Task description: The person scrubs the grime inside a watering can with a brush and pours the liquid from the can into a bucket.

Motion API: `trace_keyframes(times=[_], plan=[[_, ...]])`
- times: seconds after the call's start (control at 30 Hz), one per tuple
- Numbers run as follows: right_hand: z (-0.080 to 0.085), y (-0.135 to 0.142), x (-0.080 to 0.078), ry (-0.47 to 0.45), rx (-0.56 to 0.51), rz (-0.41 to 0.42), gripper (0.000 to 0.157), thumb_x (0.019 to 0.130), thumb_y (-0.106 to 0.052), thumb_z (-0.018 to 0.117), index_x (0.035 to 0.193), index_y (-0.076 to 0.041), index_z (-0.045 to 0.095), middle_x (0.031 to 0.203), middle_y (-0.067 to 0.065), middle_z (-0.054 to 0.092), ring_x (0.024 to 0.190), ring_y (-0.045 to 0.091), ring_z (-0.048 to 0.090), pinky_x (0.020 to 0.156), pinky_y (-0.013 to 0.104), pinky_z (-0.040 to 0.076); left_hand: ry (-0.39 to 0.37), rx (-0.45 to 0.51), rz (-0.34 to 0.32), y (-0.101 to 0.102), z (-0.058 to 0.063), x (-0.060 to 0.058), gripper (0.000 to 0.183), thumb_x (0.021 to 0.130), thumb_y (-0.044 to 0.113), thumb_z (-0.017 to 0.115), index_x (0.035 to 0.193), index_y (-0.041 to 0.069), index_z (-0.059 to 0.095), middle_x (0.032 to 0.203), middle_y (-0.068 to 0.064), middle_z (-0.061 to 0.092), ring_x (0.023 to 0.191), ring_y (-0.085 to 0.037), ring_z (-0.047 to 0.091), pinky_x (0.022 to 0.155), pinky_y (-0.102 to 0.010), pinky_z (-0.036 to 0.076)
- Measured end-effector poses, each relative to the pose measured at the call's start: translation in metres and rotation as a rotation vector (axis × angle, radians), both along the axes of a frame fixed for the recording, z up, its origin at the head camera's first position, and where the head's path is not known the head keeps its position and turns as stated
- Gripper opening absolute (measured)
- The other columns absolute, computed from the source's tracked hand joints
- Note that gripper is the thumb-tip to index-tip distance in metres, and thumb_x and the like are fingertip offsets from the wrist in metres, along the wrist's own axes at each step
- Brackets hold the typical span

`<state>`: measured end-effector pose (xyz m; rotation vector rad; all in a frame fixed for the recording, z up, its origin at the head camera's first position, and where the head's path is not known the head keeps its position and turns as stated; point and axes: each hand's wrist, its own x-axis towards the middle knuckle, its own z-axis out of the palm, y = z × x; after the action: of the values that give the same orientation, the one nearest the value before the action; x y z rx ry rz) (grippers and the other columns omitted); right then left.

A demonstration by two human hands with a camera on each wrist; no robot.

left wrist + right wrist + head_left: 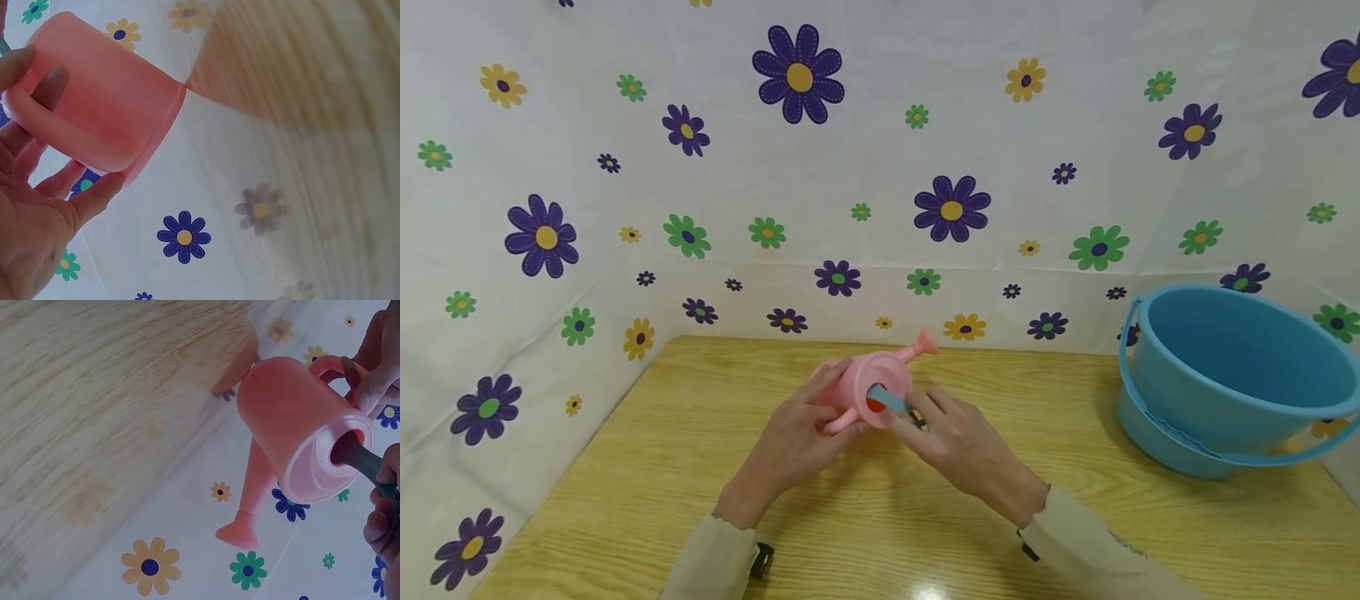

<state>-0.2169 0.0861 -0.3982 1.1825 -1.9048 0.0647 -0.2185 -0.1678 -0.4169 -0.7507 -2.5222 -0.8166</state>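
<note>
A pink toy watering can [848,388] lies tipped over the table, its round top opening turned toward me and its spout pointing to the back right. My left hand [793,440] grips it at the handle and side, fingers spread over the body in the left wrist view. Pinched in my right hand [964,442] is a blue-green stick-like handle [365,465]. Its far end passes into the can's opening and is hidden there. Something orange-red shows inside the opening, beside the handle.
On the right of the wooden table [647,475] stands a large light-blue bucket [1180,446], its carrying handle hanging down in front. A white sheet with printed flowers [880,158] covers the walls behind and at the left.
</note>
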Motion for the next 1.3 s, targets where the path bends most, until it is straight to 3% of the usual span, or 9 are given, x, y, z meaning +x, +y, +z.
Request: trace_keyframes(times=[0.3,0.53,0.63,0.83,1.3], plan=[[0.000,-0.002,-0.003,-0.018,0.034,-0.003,0.022,0.087,-0.011,0.081,0.098,-0.012,0.062,0.097,0.005,0.062,0.081,0.017,0.060,0.060,0.018,0.056,0.010,-0.003,0.000,0.000,-0.001,0.001,0.028,0.087,0.027,0.084,0.076,0.002,0.077,0.160,-0.007,0.047,0.151,-0.037,0.040,0.113,-0.048,0.046],[-0.003,-0.007,-0.009,-0.026,0.041,0.029,0.012,0.094,-0.012,0.072,0.096,-0.012,0.060,0.099,0.005,0.061,0.083,0.017,0.060,0.064,0.019,0.058,0.013,-0.004,-0.004,0.001,-0.001,0.001,0.030,0.087,0.028,0.083,0.074,0.002,0.076,0.160,-0.006,0.047,0.150,-0.039,0.041,0.113,-0.048,0.046],[-0.003,-0.010,-0.011,-0.034,0.051,0.030,0.019,0.089,-0.011,0.078,0.096,-0.012,0.060,0.098,0.005,0.061,0.084,0.017,0.060,0.066,0.020,0.058,0.013,-0.004,-0.005,0.001,-0.001,0.001,0.030,0.087,0.028,0.083,0.075,0.001,0.077,0.160,-0.007,0.047,0.149,-0.039,0.041,0.113,-0.048,0.046],[-0.004,-0.015,-0.014,-0.014,0.059,0.020,0.026,0.083,-0.011,0.085,0.095,-0.013,0.062,0.097,0.004,0.062,0.086,0.017,0.061,0.070,0.021,0.061,0.021,-0.011,-0.003,0.001,-0.001,0.001,0.031,0.087,0.028,0.083,0.074,0.001,0.077,0.160,-0.007,0.047,0.149,-0.039,0.042,0.113,-0.048,0.047],[-0.006,-0.019,-0.018,0.017,0.044,0.046,0.020,0.085,-0.012,0.083,0.094,-0.013,0.066,0.099,0.004,0.064,0.090,0.017,0.063,0.079,0.024,0.062,0.009,-0.025,-0.006,0.001,0.001,0.002,0.030,0.088,0.029,0.082,0.077,0.001,0.078,0.161,-0.007,0.046,0.150,-0.038,0.041,0.114,-0.048,0.045]])
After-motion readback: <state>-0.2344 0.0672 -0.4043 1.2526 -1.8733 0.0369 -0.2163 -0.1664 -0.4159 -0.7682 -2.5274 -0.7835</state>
